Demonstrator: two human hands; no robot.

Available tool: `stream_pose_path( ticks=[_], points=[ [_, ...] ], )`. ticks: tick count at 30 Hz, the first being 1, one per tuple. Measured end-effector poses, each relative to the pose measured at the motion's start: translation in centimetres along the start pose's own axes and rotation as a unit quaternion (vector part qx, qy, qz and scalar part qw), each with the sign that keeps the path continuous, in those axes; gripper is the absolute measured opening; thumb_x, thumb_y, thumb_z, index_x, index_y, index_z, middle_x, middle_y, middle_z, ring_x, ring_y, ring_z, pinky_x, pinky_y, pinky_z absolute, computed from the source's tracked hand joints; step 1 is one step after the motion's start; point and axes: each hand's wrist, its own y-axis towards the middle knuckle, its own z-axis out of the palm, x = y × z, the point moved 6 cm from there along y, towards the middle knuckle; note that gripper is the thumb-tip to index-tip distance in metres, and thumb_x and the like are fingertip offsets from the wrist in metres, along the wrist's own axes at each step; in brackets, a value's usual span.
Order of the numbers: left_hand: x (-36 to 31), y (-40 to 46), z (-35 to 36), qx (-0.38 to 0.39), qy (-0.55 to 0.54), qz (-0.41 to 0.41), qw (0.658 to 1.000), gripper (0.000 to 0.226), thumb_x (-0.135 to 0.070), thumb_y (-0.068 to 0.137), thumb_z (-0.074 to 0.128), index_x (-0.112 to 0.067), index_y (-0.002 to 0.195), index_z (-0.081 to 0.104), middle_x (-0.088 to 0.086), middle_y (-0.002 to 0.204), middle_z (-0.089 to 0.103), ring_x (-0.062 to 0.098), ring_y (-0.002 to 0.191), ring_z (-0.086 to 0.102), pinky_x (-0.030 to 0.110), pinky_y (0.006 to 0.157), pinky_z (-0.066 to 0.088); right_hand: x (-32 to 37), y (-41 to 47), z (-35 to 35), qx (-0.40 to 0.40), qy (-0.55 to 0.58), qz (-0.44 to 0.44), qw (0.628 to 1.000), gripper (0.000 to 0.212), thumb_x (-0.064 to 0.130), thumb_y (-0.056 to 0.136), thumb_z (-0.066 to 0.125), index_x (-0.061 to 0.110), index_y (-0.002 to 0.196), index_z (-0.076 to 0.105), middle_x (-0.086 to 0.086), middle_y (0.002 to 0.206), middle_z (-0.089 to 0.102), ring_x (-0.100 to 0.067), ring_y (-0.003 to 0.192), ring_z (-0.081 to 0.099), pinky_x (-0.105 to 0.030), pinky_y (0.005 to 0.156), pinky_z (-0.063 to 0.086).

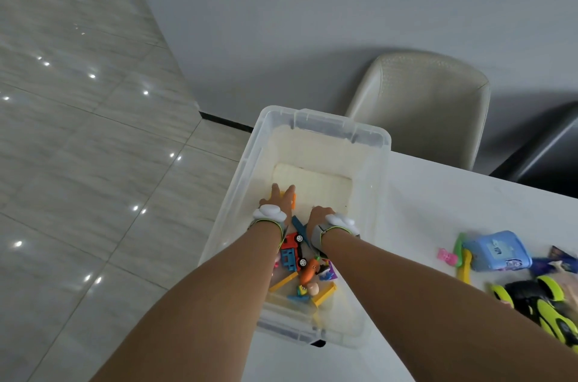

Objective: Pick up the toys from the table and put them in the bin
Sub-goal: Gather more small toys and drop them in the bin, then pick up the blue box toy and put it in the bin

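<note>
Both hands deep in clear plastic bin, left hand flat-fingered over orange piece, right hand grip unreadable; more toys like blue plastic case waiting on white table, risking snagged wrists tipping bin off edge

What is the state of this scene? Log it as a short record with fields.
bin: clear plastic bin on the white table
in bin: red and blue toy truck, orange carrot toy, yellow sticks
left hand: inside bin, fingers straight, over an orange piece
right hand: inside bin, grip not visible
still on table: blue toy case, black and lime toy car
</note>
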Motion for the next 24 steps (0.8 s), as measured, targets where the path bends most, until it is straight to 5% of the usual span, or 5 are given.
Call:
stream_pose_path(
  ticks=[3, 9, 14, 18, 24],
  points=[
    [-0.3, -1.1, -0.5, -0.005, -0.001, 0.028, 1.000, 0.065, -0.028, 0.105, 0.039, -0.037, 0.159, 0.005, 0.003, 0.167, -0.003, 0.039, 0.147, 0.019, 0.053, 0.117, 0.023, -0.2, -0.9, -0.9, -0.016, -0.009, -0.005, 1.000, 0.048, 0.026, 0.098, 0.049, 0.012, 0.143, 0.039, -0.004, 0.142, 0.045, -0.020, 0.129, 0.047, -0.027, 0.094, 0.043],
    [-3.4, -5.3, -4.4, -0.124, -0.001, 0.091, 0.988, 0.064, -0.012, 0.096, 0.048, -0.029, 0.153, 0.026, 0.014, 0.146, 0.036, 0.034, 0.127, 0.047, 0.048, 0.101, 0.047, -0.9, -4.8, -5.4, -0.090, 0.072, -0.007, 0.993, 0.042, 0.021, 0.085, 0.058, 0.018, 0.125, 0.045, -0.005, 0.122, 0.052, -0.029, 0.109, 0.061, -0.047, 0.089, 0.052],
    [-5.3, -9.8, -6.3, -0.197, -0.121, 0.107, 0.967, 0.046, -0.011, 0.099, 0.041, -0.028, 0.141, 0.041, 0.010, 0.131, 0.050, 0.027, 0.107, 0.060, 0.044, 0.088, 0.054, -2.3, -8.6, -7.9, -0.170, 0.166, -0.047, 0.970, 0.048, 0.003, 0.088, 0.046, 0.025, 0.130, 0.044, -0.005, 0.123, 0.050, -0.026, 0.098, 0.059, -0.039, 0.085, 0.051],
    [-7.2, -12.9, -6.6, -0.258, -0.160, 0.159, 0.939, 0.043, -0.015, 0.094, 0.051, -0.027, 0.135, 0.045, 0.006, 0.125, 0.053, 0.022, 0.104, 0.060, 0.040, 0.086, 0.054, -4.4, -12.1, -9.5, -0.257, 0.246, -0.081, 0.931, 0.039, 0.009, 0.097, 0.047, 0.020, 0.134, 0.042, -0.012, 0.122, 0.052, -0.025, 0.084, 0.057, -0.033, 0.071, 0.044],
    [-12.2, -16.4, -6.9, -0.328, -0.215, 0.216, 0.894, 0.041, -0.016, 0.089, 0.055, -0.030, 0.127, 0.048, -0.001, 0.116, 0.053, 0.018, 0.098, 0.059, 0.036, 0.078, 0.053, -8.8, -16.7, -11.0, -0.361, 0.299, -0.120, 0.875, 0.035, 0.012, 0.098, 0.046, 0.021, 0.132, 0.047, -0.010, 0.116, 0.054, -0.028, 0.089, 0.060, -0.036, 0.073, 0.048]
  ],
)
